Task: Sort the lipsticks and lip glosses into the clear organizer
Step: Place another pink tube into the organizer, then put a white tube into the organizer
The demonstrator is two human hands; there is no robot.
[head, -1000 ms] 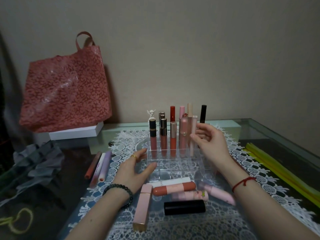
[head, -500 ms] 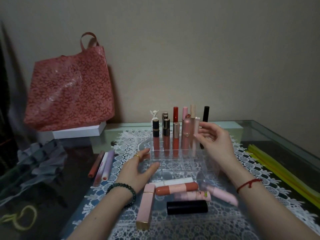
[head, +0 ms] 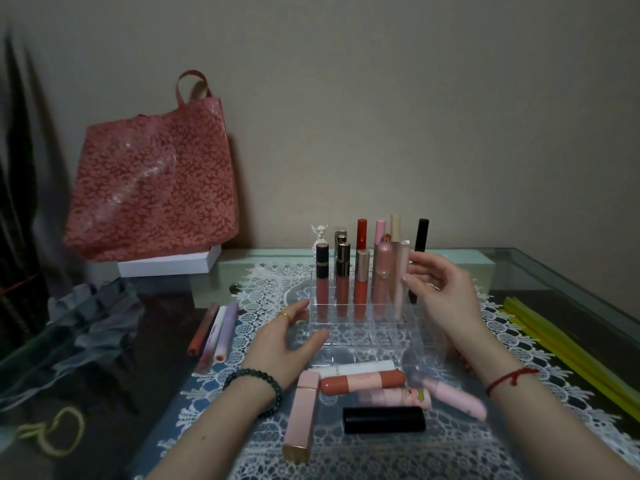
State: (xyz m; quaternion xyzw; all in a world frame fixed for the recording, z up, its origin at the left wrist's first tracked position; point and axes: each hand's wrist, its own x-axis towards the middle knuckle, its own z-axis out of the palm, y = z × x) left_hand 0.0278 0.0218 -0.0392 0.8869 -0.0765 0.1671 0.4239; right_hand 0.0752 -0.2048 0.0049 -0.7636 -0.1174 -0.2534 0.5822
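Right hand (head: pixel 446 296): grip loosely curled, fingertips (head: pixel 415 268) at the frosted pale-pink gloss tube (head: pixel 398 271) in the clear acrylic organizer (head: pixel 349 332); pinching or not, I cannot tell. Left hand (head: pixel 284 337): grip wide, just beside the organizer. Loose lipsticks (head: pixel 363 379) lie nearer than both grips; likely light, rigid and slick, so pinch mid-barrel.

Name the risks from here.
The right hand hovers close beside the frosted pale pink tube standing in the clear plastic organizer; a nudge might tip it. The round pink lipstick lying beside the right wrist might get swept off the white lace mat.
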